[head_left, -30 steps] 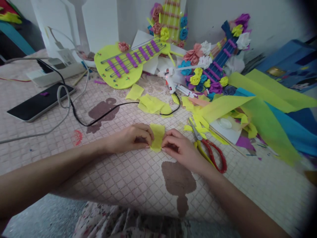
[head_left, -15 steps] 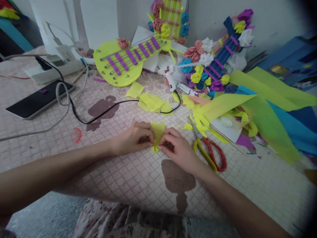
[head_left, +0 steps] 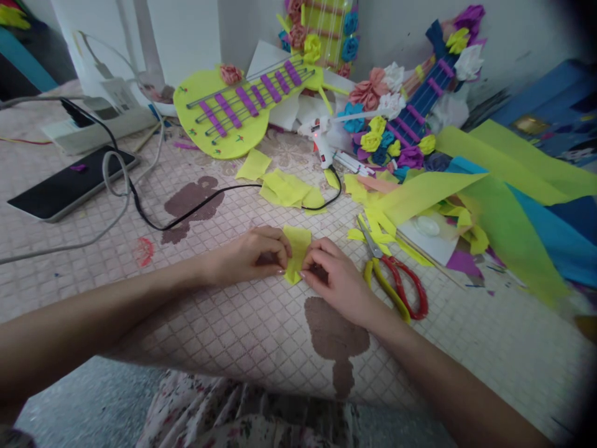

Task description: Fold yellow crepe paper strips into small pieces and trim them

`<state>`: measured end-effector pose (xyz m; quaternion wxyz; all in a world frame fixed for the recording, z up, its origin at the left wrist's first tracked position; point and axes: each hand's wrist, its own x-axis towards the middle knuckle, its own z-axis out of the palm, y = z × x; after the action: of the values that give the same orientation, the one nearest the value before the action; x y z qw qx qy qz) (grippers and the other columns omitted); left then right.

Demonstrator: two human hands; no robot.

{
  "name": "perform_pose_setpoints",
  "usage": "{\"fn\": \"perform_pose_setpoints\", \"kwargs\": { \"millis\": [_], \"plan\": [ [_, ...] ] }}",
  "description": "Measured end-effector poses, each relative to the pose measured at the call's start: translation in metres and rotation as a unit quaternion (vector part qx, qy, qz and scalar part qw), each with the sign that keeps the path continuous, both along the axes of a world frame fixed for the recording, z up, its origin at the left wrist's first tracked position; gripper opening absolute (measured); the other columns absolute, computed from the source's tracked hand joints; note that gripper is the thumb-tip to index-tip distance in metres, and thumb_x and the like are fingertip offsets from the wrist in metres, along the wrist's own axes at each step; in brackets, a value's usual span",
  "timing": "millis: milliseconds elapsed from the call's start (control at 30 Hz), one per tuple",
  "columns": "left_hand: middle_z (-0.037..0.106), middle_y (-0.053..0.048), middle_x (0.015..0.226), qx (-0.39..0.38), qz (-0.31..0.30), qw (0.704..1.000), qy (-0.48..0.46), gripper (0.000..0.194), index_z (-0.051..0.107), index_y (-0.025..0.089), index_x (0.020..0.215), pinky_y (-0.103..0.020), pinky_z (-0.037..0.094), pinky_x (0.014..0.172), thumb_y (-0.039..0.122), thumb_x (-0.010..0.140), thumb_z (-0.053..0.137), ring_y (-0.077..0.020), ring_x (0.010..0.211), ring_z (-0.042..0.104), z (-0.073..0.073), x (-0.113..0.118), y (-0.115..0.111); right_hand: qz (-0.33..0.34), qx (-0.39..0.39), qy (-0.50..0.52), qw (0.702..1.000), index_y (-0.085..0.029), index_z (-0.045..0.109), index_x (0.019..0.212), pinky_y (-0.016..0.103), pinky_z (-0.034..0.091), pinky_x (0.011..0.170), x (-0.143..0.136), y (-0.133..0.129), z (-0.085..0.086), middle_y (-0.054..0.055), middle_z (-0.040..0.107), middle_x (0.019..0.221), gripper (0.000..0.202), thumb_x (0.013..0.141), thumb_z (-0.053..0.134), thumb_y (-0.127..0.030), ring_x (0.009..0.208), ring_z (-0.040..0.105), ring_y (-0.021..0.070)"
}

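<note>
A small strip of yellow crepe paper [head_left: 297, 246] is held between my two hands, just above the patterned tablecloth [head_left: 242, 323]. My left hand [head_left: 261, 254] pinches its left edge with thumb and fingers. On the opposite edge, my right hand [head_left: 333, 274] grips the paper the same way. The lower end of the strip shows between the thumbs. Scissors [head_left: 389, 267] with red and yellow handles lie to the right of my right hand, blades pointing away. Beyond the hands rests a small pile of yellow paper pieces [head_left: 284, 188].
A white glue gun [head_left: 321, 146] stands behind the pile, its black cord [head_left: 196, 206] crossing leftwards. Paper guitars [head_left: 228, 112] with flowers lean at the back. A phone [head_left: 69, 183] and power strip [head_left: 93, 127] lie left; crepe sheets [head_left: 517, 230] spread right.
My fingertips have shifted slightly at the lower part of the yellow paper, and the thumbs look a little farther apart. The whole view has moved a little.
</note>
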<state>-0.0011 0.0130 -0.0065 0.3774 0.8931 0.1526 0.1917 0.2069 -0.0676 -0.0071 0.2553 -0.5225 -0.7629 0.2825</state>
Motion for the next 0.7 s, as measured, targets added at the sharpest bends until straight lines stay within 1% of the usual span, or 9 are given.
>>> {"fn": "perform_pose_setpoints", "kwargs": {
  "millis": [167,333,533,700],
  "plan": [
    [0.063,-0.005,0.097,0.001,0.002,1.0,0.0,0.006,0.064,0.016,0.081,-0.027,0.045,0.081,0.015,0.085,0.059,-0.0137,0.088,0.059,-0.001,-0.001,0.003,0.0,0.004,0.005,1.0,-0.019,0.051,0.078,0.032,0.045,0.077,0.0,0.0,-0.001,0.004,0.05,0.094,0.012,0.081,0.057,-0.009,0.089,0.052,0.0173],
    [0.063,-0.004,0.09,0.02,0.036,0.999,0.006,0.008,0.064,0.016,0.078,-0.029,0.043,0.079,0.014,0.083,0.058,-0.0144,0.083,0.057,-0.002,0.005,-0.004,-0.006,0.004,-0.001,1.0,-0.019,0.052,0.078,0.032,0.045,0.076,-0.001,0.0,0.0,0.005,0.05,0.093,0.013,0.081,0.057,-0.008,0.088,0.052,0.0176],
    [0.061,-0.004,0.087,0.055,0.09,0.994,0.039,0.006,0.062,0.015,0.079,-0.032,0.041,0.082,0.013,0.082,0.057,-0.0167,0.086,0.056,-0.004,0.01,-0.014,-0.008,0.012,-0.01,1.0,-0.018,0.052,0.078,0.032,0.045,0.076,-0.003,-0.001,0.001,0.005,0.051,0.093,0.012,0.08,0.056,-0.007,0.089,0.052,0.0184],
    [0.06,-0.004,0.087,0.065,0.104,0.991,0.046,0.005,0.061,0.015,0.079,-0.034,0.041,0.083,0.013,0.081,0.057,-0.0174,0.086,0.056,-0.004,0.012,-0.017,-0.011,0.028,-0.024,0.999,-0.019,0.052,0.078,0.033,0.046,0.077,-0.004,-0.001,0.001,0.006,0.051,0.094,0.012,0.081,0.056,-0.008,0.09,0.053,0.0191]
  ]
}}
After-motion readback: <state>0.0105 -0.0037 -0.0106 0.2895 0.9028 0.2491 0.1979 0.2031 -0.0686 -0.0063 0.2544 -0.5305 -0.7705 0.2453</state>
